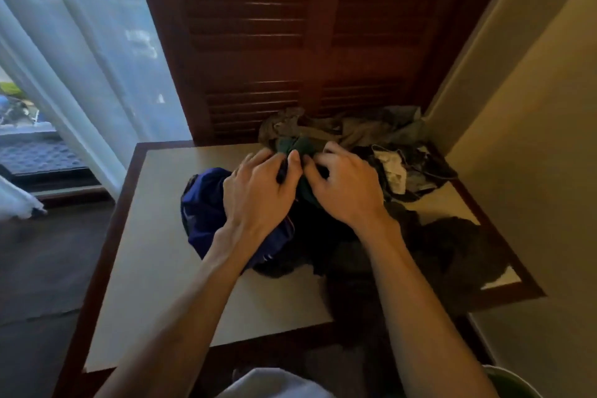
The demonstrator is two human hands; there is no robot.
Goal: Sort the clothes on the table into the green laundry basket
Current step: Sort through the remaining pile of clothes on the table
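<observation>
A heap of clothes lies on the right half of the table (155,236). In its middle is a dark green garment (295,145), and both hands pinch its bunched top edge. My left hand (258,187) grips it from the left, my right hand (342,184) from the right, thumbs almost touching. A blue garment (202,207) lies under my left wrist. An olive garment (323,129) sits behind the hands, and dark clothes (452,245) spread to the right. The green laundry basket's rim (513,381) shows at the bottom right corner.
A dark wooden louvred door (290,42) stands right behind the table. A beige wall (533,139) closes off the right side. Sheer curtains (80,58) and a window are at the left, with dark floor (38,268) below. A white-patterned cloth (392,168) lies in the heap.
</observation>
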